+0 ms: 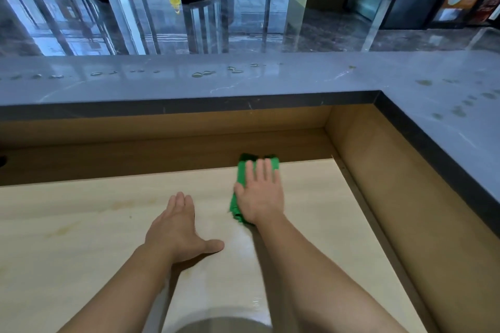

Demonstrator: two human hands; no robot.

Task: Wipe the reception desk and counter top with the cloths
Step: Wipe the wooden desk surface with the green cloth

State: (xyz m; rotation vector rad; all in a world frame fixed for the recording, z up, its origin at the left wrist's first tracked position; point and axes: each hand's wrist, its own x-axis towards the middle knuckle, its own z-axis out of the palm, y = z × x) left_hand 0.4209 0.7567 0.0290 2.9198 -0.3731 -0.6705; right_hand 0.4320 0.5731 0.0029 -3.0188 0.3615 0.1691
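My right hand [259, 193] lies flat with straight fingers on a green cloth [241, 174], pressing it onto the pale wooden desk [81, 238] near the desk's far right corner. Most of the cloth is hidden under the hand. My left hand [180, 227] rests flat on the desk, fingers together and thumb spread, a little to the left and nearer to me. A wet sheen trails along the desk beside my right forearm. The raised grey stone counter top [270, 81] runs along the far side and down the right, with water drops on it.
Brown wooden panels [378, 184] form walls between the desk and the counter, at the back and right. Faint yellowish stains [121, 204] mark the desk's left part. Beyond the counter lies a glossy lobby floor [162, 21] with glass doors.
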